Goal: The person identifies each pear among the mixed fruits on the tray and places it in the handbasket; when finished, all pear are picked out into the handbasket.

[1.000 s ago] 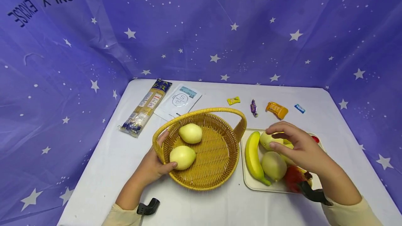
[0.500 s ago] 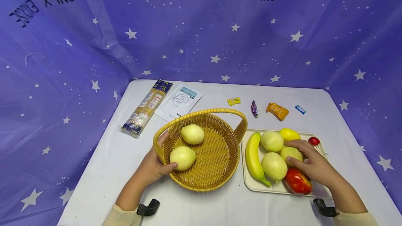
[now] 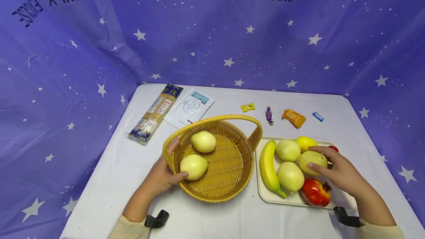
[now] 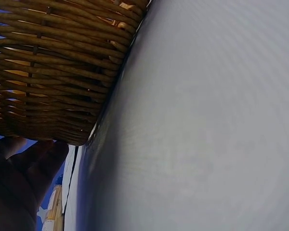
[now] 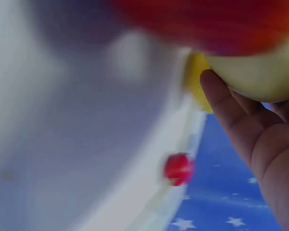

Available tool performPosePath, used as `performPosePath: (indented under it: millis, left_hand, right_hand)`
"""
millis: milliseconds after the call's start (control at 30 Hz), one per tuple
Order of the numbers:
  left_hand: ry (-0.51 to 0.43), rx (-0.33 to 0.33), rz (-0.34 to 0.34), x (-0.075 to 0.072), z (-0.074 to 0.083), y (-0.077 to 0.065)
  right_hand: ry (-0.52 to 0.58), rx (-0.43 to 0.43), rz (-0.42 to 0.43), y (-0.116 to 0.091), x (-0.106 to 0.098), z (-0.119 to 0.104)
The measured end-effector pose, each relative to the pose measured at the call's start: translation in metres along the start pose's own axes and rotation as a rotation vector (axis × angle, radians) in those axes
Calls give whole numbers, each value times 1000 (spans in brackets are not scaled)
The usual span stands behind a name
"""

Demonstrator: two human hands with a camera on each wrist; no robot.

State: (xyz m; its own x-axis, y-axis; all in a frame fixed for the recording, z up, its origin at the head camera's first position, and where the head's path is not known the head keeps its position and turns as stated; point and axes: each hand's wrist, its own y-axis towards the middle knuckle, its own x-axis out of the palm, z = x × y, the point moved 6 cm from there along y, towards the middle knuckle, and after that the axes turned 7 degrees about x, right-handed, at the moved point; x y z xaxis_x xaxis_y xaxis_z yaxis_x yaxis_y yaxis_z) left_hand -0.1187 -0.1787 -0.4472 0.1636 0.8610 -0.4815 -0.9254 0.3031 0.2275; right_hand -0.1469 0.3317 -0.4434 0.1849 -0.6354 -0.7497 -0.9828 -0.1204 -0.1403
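Observation:
The person's left hand grips the left side of a wicker basket, its thumb over the rim. Two pale yellow fruits lie inside the basket. In the left wrist view, the left hand's fingers press against the woven wall. Over the tray, the person's right hand holds a yellow-green fruit between thumb and fingers. Around it are two pale fruits, a lemon, a banana and a red pomegranate. A small red item is partly hidden behind the right hand.
Behind the basket lie a long pasta packet and a white flat pouch. Wrapped sweets, including an orange one and a purple one, lie behind the tray. The basket's arched handle rises over it.
The right hand came down onto the yellow-green fruit among the others, took hold of it and shifted it slightly right. The left hand and basket stayed in place.

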Motion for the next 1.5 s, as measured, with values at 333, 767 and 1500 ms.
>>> performPosePath:
  millis: [333, 767, 1500]
  left_hand:
    - [2, -5, -2, 0, -4, -2]
    - [16, -2, 6, 6, -37, -3]
    - [35, -1, -3, 8, -40, -2]
  right_hand:
    - [218, -418, -12, -1, -18, -114]
    - [94, -739, -338, -1, 53, -260]
    - [-433, -683, -515, 25, 181, -275]
